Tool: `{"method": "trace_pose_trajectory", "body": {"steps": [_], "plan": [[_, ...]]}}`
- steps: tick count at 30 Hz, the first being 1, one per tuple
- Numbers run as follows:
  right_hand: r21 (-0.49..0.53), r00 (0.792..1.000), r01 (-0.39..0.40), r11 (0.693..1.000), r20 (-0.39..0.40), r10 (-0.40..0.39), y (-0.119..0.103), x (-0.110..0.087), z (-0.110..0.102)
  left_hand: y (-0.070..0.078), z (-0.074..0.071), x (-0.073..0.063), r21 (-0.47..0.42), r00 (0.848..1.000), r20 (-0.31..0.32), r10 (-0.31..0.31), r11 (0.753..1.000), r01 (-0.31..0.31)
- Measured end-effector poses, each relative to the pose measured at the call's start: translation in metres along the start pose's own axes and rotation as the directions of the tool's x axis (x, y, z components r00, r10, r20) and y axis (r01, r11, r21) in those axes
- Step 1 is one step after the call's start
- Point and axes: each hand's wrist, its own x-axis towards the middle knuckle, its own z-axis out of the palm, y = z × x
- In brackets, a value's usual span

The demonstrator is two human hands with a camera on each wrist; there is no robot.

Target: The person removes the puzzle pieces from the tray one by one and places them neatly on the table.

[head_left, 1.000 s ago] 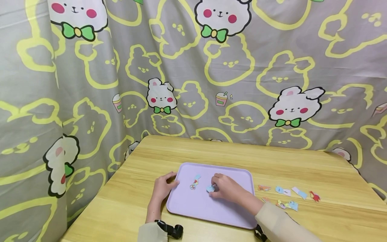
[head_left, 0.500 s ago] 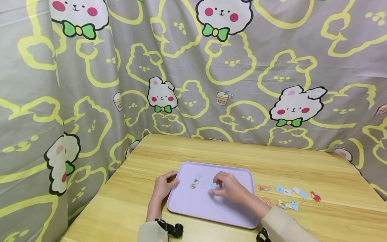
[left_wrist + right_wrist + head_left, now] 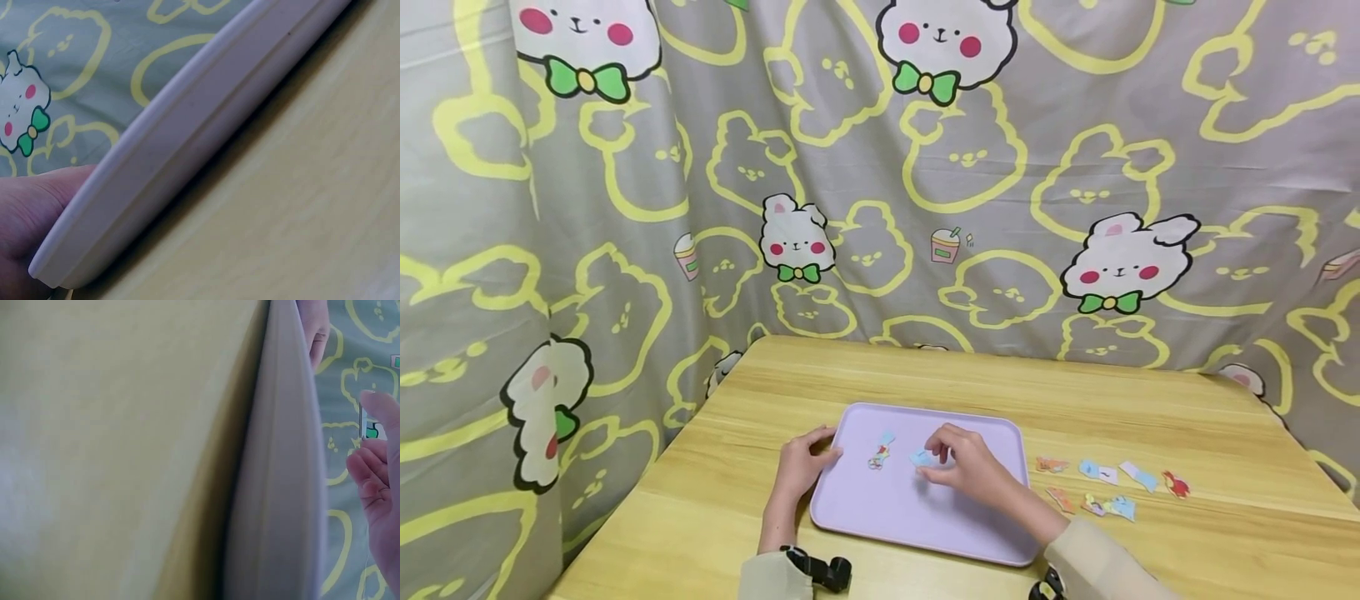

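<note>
In the head view, my left hand (image 3: 801, 465) is at the left side of a lilac tray (image 3: 865, 521), holding its rim with the thumb over the edge. The left wrist view has the tray's outer side (image 3: 181, 137) across it, hiding most of that hand (image 3: 25, 219). Over the tray's middle, my right hand (image 3: 966, 467) holds a light blue puzzle piece (image 3: 921, 457) between thumb and fingertips. That piece appears edge-on in the right wrist view, between thumb and finger of the right hand (image 3: 381, 481). Left of it on the tray lie joined pieces (image 3: 880, 452) in blue and red.
Several loose puzzle pieces lie on the wooden table (image 3: 715, 492) right of the tray, among them an orange one (image 3: 1051, 464), a blue and white one (image 3: 1138, 477) and a red one (image 3: 1176, 484). A patterned curtain (image 3: 850, 167) hangs behind the table.
The right hand's fingers have spread and risen slightly from their closer grip on the light blue piece, showing more of it. The left hand stays at the tray's edge.
</note>
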Motion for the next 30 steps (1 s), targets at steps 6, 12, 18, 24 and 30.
{"method": "trace_pose_trajectory", "body": {"steps": [6,12,18,24,30], "plan": [[0.029,0.998,-0.016,0.999,-0.068,0.018,0.001,-0.002,-0.003,0.001,0.0,-0.001,-0.005,1.0,-0.001,-0.006,1.0,0.006],[0.012,0.997,-0.018,1.0,-0.079,0.019,0.004,-0.007,-0.007,0.0,0.0,0.0,0.004,1.0,-0.002,-0.011,1.0,0.011],[0.001,0.994,-0.029,1.0,-0.101,0.029,0.006,-0.012,-0.013,-0.001,0.0,0.001,0.007,1.0,-0.006,-0.009,1.0,0.009],[-0.018,0.994,-0.029,0.999,-0.11,0.027,0.008,-0.018,-0.019,-0.003,0.0,0.0,0.019,1.0,0.005,-0.002,1.0,0.002],[-0.027,0.992,-0.061,0.998,-0.113,0.058,0.012,-0.026,-0.029,-0.002,0.0,0.001,0.009,1.0,0.002,0.001,1.0,-0.001]]}}
